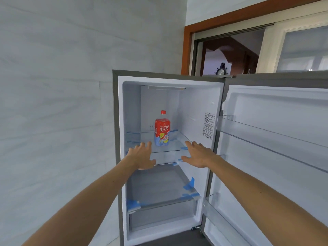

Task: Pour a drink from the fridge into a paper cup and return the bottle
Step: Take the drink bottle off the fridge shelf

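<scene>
- Reaching into the open fridge [119, 139] with both arms stretched forward, I see my left hand [142, 156] and right hand [197, 154] spread flat, fingers loose and apart, closed on nothing.
- The bottle [161, 129] stands upright on the upper glass shelf [177, 145], toward the back and between my two hands, with a red cap, a red label on top and a pale blue band lower down.
- Neither hand touches the bottle; the left hand sits just in front of it and a little to its left, the right hand near the shelf's right front corner.
- The fridge door [275, 139] is swung wide on my right, its clear door bins showing.
- Blue tape strips [190, 183] mark the shelf edges and the lower drawer cover.
- I cannot spot a paper cup anywhere from this view.
</scene>
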Available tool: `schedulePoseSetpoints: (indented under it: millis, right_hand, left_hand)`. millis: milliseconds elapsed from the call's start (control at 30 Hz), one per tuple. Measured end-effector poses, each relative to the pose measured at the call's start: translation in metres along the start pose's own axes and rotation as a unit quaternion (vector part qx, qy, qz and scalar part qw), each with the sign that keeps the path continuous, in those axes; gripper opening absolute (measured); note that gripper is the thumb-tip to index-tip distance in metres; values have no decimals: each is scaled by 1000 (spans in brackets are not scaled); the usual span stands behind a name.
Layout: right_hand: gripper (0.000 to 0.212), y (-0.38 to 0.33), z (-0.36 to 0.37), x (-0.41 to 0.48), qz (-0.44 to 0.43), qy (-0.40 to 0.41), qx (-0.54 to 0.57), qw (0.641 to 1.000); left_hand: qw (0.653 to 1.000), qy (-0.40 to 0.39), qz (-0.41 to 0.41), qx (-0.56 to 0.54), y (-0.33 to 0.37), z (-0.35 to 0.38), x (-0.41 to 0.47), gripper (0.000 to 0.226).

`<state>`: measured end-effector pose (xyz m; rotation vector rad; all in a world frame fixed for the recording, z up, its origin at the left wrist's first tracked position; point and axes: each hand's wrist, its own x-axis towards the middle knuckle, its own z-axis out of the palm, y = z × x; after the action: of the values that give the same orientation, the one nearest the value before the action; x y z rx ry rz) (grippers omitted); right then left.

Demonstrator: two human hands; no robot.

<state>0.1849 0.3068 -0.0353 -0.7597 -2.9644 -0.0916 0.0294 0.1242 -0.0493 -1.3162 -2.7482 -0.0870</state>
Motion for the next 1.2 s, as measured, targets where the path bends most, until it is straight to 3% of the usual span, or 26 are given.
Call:
schedulePoseSetpoints:
  millis: [467,1200]
  right_hand:
    - [71,46,17,75,-40,2,39,998]
    - [76,40,18,235,-41,13,93,995]
  left_hand:
    - [999,-8,-44,-3,2,10,68,79]
    - [997,-4,-66,-42,-45,36,217,83]
